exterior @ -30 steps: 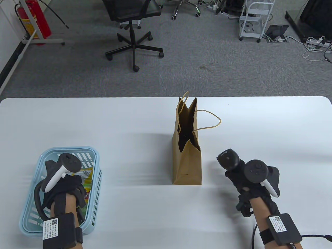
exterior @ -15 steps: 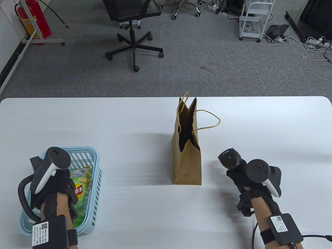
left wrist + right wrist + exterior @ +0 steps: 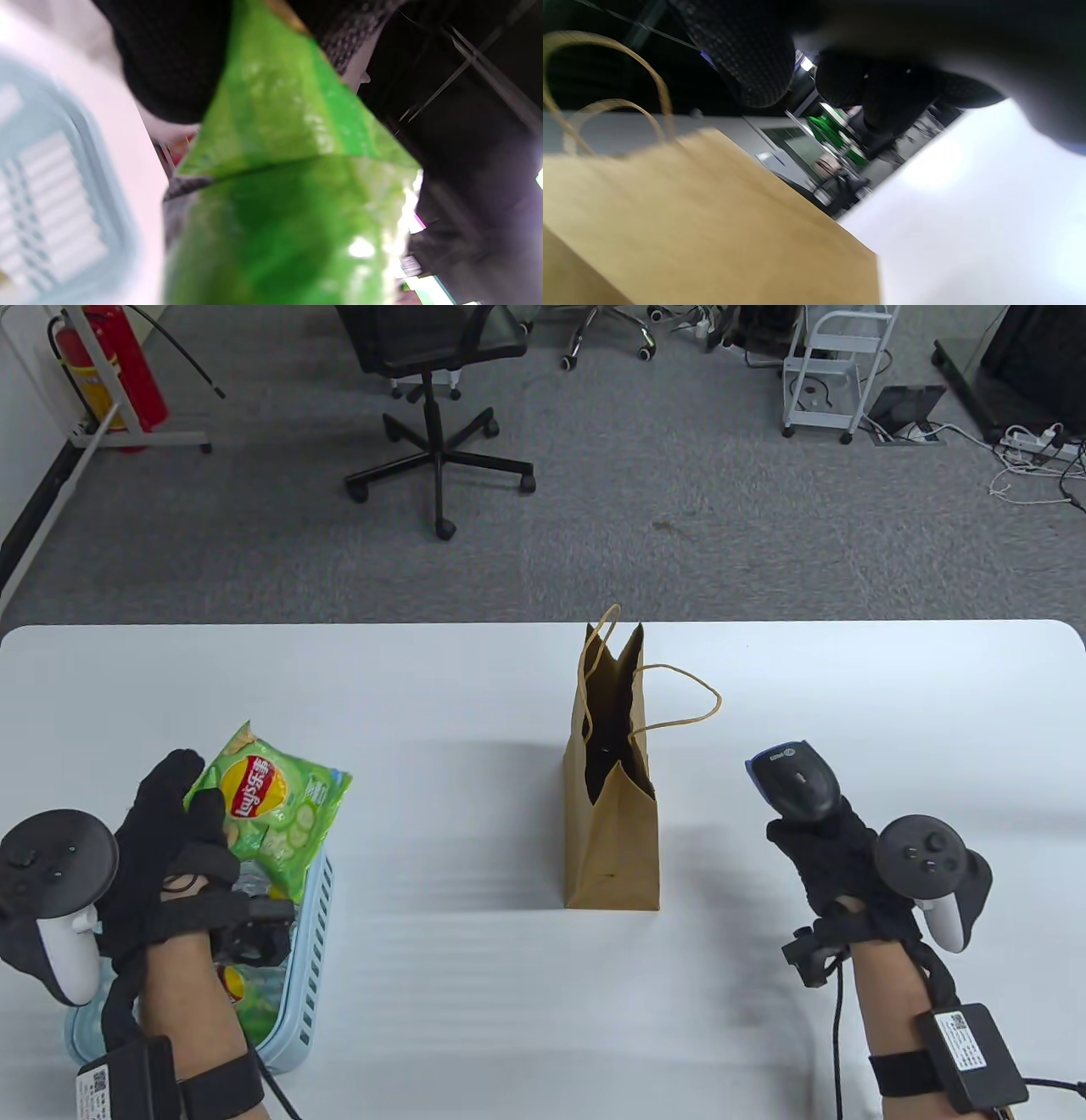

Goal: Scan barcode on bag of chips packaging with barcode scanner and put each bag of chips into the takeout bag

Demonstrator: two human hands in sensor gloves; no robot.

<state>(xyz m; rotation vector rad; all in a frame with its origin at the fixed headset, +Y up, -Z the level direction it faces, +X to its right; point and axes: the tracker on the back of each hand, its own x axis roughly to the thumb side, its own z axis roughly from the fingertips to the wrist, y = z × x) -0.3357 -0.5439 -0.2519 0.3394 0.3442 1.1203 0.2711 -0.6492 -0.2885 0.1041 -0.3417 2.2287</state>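
Observation:
My left hand [image 3: 182, 836] grips a green bag of chips [image 3: 276, 806] and holds it up above the far end of the light blue basket [image 3: 310, 933]. The same chip bag [image 3: 288, 203] fills the left wrist view, blurred, beside the basket [image 3: 55, 212]. My right hand [image 3: 827, 857] holds the black barcode scanner [image 3: 793, 780] at the right, its head raised and tilted toward the left. The brown paper takeout bag [image 3: 612, 823] stands upright and open at the table's middle, between both hands. In the right wrist view the takeout bag [image 3: 691, 228] lies close below my fingers.
More chip bags [image 3: 250, 984] lie in the basket under my left forearm. The white table [image 3: 475, 712] ends just behind the takeout bag; beyond it stand an office chair [image 3: 433, 356], a fire extinguisher [image 3: 119, 364] and a white cart [image 3: 836, 364].
My left hand has lifted the green chip bag out of the basket and turned it face up. My right hand has raised the scanner and moved it slightly right and away.

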